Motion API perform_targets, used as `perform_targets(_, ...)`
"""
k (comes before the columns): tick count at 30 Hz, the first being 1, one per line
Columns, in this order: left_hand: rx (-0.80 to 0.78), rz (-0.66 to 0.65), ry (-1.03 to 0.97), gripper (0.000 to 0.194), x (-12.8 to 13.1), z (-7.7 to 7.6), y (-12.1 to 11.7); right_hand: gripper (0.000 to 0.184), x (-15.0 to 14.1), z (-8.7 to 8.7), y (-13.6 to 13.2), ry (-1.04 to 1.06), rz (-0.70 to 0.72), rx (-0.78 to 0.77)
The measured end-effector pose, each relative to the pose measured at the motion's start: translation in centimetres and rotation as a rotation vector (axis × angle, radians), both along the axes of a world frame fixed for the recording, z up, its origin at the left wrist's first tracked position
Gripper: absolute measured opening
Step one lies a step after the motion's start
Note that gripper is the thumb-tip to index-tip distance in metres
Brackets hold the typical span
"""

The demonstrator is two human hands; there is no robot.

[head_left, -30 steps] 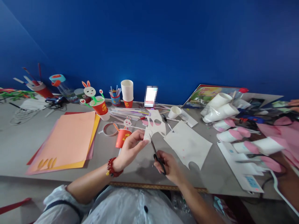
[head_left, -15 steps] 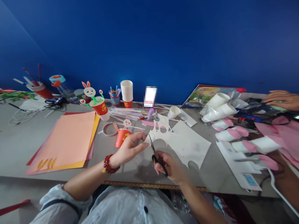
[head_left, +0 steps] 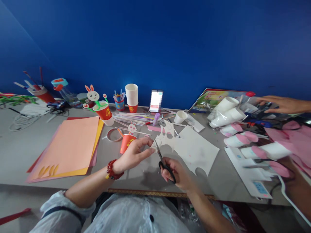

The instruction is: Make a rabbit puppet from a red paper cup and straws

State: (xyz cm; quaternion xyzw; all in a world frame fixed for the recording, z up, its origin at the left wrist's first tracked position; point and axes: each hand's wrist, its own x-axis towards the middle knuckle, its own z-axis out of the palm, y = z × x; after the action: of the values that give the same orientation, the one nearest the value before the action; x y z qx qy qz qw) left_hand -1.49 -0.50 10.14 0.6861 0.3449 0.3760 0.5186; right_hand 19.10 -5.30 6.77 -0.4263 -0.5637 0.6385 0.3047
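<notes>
My left hand [head_left: 138, 151] pinches the near left edge of a white paper sheet [head_left: 167, 139] with rounded holes and drawn circles. In my right hand [head_left: 175, 172] is a pair of black-handled scissors [head_left: 166, 166], fingers wrapped in the handles. The blades lie at the paper's left part, close to my left fingertips. Just beyond my left hand stands a red paper cup [head_left: 126, 142] with a small rabbit face [head_left: 132, 127] on it. To the right of the cut sheet lies a larger white sheet [head_left: 196, 149] with a curved notch.
Coloured paper sheets [head_left: 70, 139] lie stacked at left. A taller rabbit cup [head_left: 103, 111], a tape roll [head_left: 114, 134] and stacked cups [head_left: 131, 94] stand behind. At right are a power strip [head_left: 247, 174], pink-and-white paper rolls [head_left: 236, 140] and another person's hand [head_left: 274, 103].
The other person's hand has reached farther left over the things at the right. The cut sheet and scissors have shifted very slightly; my hands stay nearly in place.
</notes>
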Motion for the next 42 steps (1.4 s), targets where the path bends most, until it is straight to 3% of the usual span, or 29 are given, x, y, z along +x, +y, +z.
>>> perform_targets(42,0.006,-0.070,0.091,0.018,-0.8,0.7,0.8,0.052,1.5,-1.2,0.2,-0.082,0.043,0.004)
